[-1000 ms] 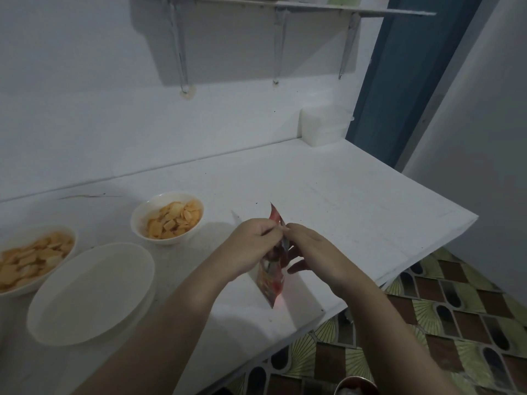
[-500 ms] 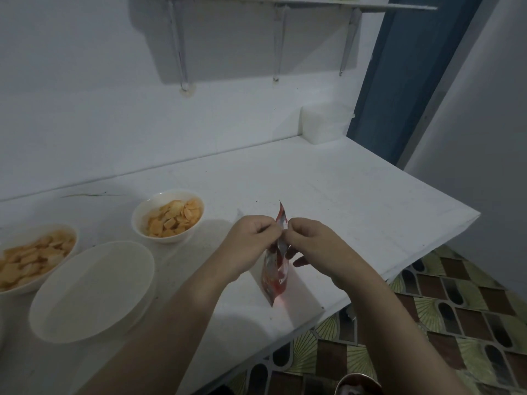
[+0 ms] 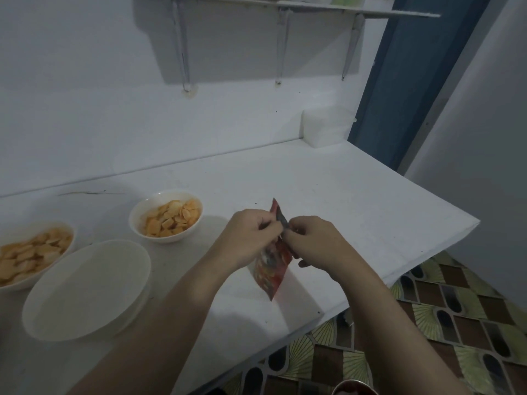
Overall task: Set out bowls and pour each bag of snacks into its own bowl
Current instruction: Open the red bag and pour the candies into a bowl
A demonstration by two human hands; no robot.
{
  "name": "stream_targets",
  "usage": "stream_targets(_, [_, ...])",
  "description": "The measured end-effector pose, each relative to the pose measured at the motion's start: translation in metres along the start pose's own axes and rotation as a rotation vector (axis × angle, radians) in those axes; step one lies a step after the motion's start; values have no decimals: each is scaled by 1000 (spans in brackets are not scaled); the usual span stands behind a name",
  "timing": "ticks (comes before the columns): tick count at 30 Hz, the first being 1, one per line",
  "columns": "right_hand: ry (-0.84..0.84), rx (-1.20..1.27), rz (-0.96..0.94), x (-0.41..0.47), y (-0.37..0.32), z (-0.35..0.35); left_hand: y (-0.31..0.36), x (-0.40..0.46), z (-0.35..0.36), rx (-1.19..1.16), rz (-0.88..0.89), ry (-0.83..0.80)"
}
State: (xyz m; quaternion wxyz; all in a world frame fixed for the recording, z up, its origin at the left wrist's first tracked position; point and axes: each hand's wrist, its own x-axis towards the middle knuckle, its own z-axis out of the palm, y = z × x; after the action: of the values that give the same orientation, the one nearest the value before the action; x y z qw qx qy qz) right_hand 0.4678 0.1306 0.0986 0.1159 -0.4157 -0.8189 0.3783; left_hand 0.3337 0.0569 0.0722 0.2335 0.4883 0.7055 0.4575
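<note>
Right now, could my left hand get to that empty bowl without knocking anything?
Probably yes. The empty bowl sits just left of the left hand with bare table between, but that hand is pinching the snack bag.

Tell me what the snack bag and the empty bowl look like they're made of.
Snack bag: thin printed plastic film, probably; it creases and catches light where both hands pinch its top. Empty bowl: smooth, off-white, matte, thin-rimmed; plastic or melamine likely, though glazed ceramic is possible.

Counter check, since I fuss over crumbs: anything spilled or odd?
Nothing stands out. Chips stay inside both filled bowls, the empty bowl sits upright, and both hands pinch the red snack bag.
</note>
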Motion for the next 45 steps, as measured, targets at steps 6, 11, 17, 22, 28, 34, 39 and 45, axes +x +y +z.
stream_targets(6, [233,41,-63,3,-3,-13,2,-4,-11,-25,85,291])
stream_targets(11, [409,-57,-237,-7,-10,-15,7,-11,6,-328,47,287])
stream_targets(17, [444,130,-344,-24,-23,-29,-15,10,13,-740,-561,185])
stream_targets(22, [394,194,-455,-27,-42,-17,-26,16,-5,-1103,-496,67])
stream_targets(28, [178,276,-660,-24,-85,16,-36,-5,-75,-1143,-446,399])
stream_targets(34, [160,194,-795,-12,-136,70,-58,-61,-165,-1086,-420,754])
stream_targets(39, [120,148,-852,-10,-170,116,-77,-106,-217,-1010,-324,956])
stream_targets(45, [-111,124,-798,-9,-200,149,-100,-139,-259,-770,-381,1107])
